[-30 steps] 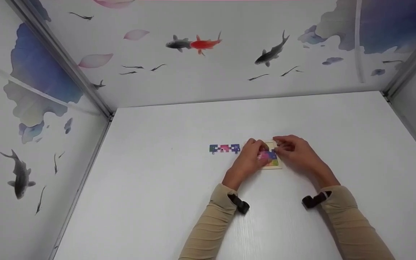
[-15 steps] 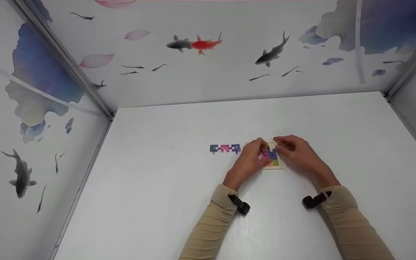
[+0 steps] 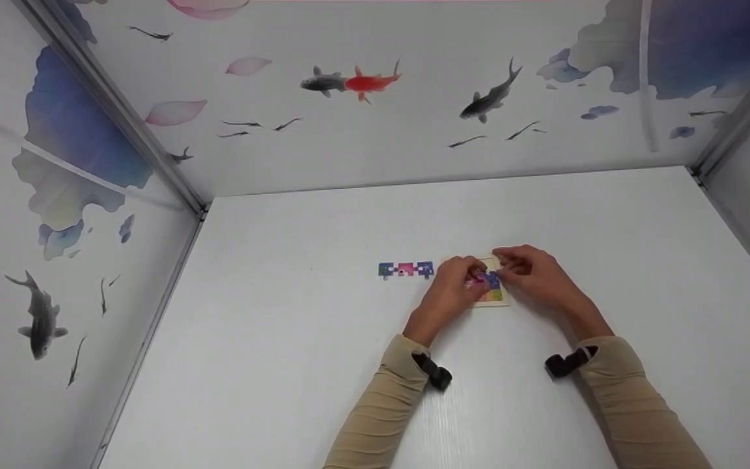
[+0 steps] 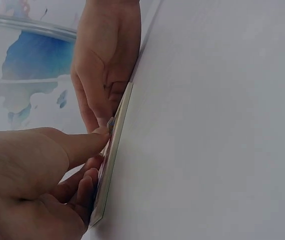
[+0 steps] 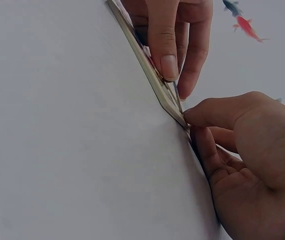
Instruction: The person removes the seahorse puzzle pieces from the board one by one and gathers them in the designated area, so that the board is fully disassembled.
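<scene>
A small wooden jigsaw puzzle board (image 3: 491, 303), with pink, blue and green pieces in its pale frame, lies flat between both hands. Reaching over its left side, my left hand (image 3: 448, 291) pinches a thin puzzle piece (image 5: 177, 94) between thumb and fingers; the piece stands tilted above the board in the right wrist view. My right hand (image 3: 540, 279) grips the board's right edge, its thumb tip (image 5: 190, 117) right at the frame's corner and the other fingers curled beside it. The left hand hides much of the board's left half.
Left of the board, a row of three puzzle pieces (image 3: 405, 269), blue, pink and blue, lies on the white table (image 3: 271, 339). Panels with painted fish enclose the table at the back and left. Each wrist wears a black strap camera (image 3: 435, 372).
My left hand's fingers have dipped slightly toward me over the board, and the blue part beside its thumb looks a little different. The right hand stays nearly still; the loose row is unchanged.
</scene>
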The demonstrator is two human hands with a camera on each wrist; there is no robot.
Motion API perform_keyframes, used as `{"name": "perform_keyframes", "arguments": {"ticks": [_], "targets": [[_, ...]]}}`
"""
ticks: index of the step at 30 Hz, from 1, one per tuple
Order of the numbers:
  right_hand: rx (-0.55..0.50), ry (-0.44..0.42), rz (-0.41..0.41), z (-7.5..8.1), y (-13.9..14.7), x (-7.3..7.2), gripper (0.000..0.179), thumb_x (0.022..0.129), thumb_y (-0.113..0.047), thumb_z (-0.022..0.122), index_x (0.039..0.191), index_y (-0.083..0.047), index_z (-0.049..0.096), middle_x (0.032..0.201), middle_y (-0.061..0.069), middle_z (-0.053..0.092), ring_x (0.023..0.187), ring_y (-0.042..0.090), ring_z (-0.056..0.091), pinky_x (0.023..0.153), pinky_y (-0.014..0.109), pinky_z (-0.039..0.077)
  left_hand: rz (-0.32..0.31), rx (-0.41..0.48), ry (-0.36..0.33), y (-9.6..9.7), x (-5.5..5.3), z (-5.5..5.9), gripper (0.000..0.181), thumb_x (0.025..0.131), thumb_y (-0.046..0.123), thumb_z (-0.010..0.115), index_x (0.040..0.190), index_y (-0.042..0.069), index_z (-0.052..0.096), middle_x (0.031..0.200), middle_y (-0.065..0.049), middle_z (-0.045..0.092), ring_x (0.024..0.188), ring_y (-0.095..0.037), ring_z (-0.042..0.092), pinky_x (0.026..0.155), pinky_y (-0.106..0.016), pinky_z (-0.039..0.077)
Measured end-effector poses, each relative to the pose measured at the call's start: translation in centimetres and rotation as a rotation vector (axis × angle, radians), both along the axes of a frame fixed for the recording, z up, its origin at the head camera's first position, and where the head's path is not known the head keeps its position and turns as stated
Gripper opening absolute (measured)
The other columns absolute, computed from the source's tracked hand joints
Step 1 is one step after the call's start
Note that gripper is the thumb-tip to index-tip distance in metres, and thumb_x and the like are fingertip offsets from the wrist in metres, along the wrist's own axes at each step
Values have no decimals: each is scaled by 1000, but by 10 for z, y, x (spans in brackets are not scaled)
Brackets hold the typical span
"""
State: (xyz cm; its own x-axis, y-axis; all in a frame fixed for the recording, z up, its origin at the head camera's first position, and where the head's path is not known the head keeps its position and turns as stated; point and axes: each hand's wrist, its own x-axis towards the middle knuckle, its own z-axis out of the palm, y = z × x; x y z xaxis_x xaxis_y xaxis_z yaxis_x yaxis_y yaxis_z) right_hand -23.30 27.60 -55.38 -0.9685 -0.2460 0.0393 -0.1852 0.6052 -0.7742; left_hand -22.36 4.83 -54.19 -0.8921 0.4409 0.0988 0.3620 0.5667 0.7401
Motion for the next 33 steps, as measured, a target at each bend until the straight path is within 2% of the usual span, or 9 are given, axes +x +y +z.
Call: {"name": "perform_keyframes", "arguments": {"ticks": [9,15,26,33], "targets": [[-4,0,4,-1,0,0,47,102,-7,72,149,-6,64,127,18,70,114,28,67,91,7,47,24,-8,-7,2,5,-1,30,105,16,71,135,10,69,123,-4,69,113,-14,60,101,-22,51],[6,-16,2,-2,1,0,48,103,-8,72,150,-7,64,129,18,69,116,30,67,90,6,45,36,-4,-26,1,4,0,30,104,16,73,134,11,70,121,-2,67,108,-9,58,97,-20,52],[16,-34,-13,0,0,1,47,104,-15,73,150,-9,64,128,15,69,114,27,67,94,16,51,-26,18,-8,-15,-1,4,31,103,14,75,133,9,71,112,-6,68,97,-9,60,84,-16,51],[-10,-30,-11,3,0,3,47,104,-17,74,149,-8,65,129,15,69,115,27,67,91,9,48,-43,16,37,-25,-4,6,32,103,17,76,133,8,72,113,-6,69,96,-9,64,84,-16,53]]}}
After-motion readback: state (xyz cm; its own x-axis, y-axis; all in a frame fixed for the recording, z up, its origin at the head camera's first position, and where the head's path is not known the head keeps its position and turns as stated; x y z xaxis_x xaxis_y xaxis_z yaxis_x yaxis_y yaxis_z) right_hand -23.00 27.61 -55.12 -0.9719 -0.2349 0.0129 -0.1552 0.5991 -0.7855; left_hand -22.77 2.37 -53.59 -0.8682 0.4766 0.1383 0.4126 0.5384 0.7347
